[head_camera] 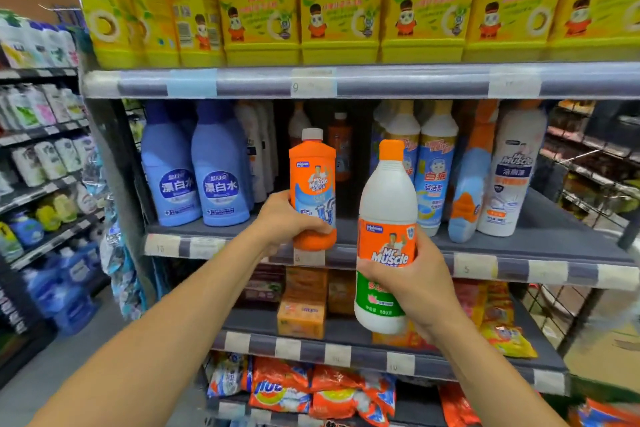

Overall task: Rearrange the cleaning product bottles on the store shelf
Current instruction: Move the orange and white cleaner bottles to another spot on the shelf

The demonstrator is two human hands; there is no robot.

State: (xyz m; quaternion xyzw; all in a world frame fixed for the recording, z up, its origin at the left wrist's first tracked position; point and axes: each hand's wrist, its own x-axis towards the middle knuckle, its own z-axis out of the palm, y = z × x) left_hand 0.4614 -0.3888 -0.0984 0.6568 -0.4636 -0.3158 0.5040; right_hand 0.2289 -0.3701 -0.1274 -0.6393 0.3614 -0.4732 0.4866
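My left hand (pixel 285 218) grips an orange Mr Muscle bottle (pixel 313 184) with a white cap, upright, just in front of the middle shelf (pixel 540 246). In my right hand (pixel 414 279) is a white Mr Muscle bottle (pixel 388 204) with an orange cap, held upright a little lower and nearer to me. Behind the two bottles the shelf has a gap, with another orange bottle (pixel 340 146) standing deep at the back.
Two blue bleach bottles (pixel 197 177) stand left of the gap; white and blue bottles (pixel 436 163) and a white Mr Muscle bottle (pixel 512 173) stand right. Yellow detergent jugs (pixel 339 7) fill the shelf above. Soap boxes (pixel 301 319) and powder bags (pixel 311 388) lie below.
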